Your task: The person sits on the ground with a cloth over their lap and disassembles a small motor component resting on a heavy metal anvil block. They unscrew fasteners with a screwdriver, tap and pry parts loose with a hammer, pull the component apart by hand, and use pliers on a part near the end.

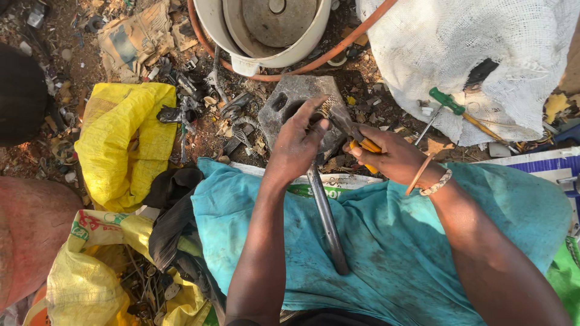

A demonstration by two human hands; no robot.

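My left hand (296, 142) has its fingers (314, 111) curled together, pinching a small bit of wire (327, 108) against the top of a grey metal block (290, 99) that sits on the dirt just past my knees. My right hand (393, 158) is wrapped tight around the yellow handles of a pair of pliers (350, 128), fingers closed on them, and the pliers' nose reaches in to meet the wire right at my left fingertips. A long dark metal bar (326, 217) lies across the teal cloth (362, 241) over my lap, running from under my left hand toward me. The ground is littered with scrap. A yellow sack (121, 139) lies to my left, a white bucket (266, 36) ringed by an orange hose (338, 51) stands ahead, and a white woven sack (483, 54) with a green-handled screwdriver (447, 102) sits to my right.
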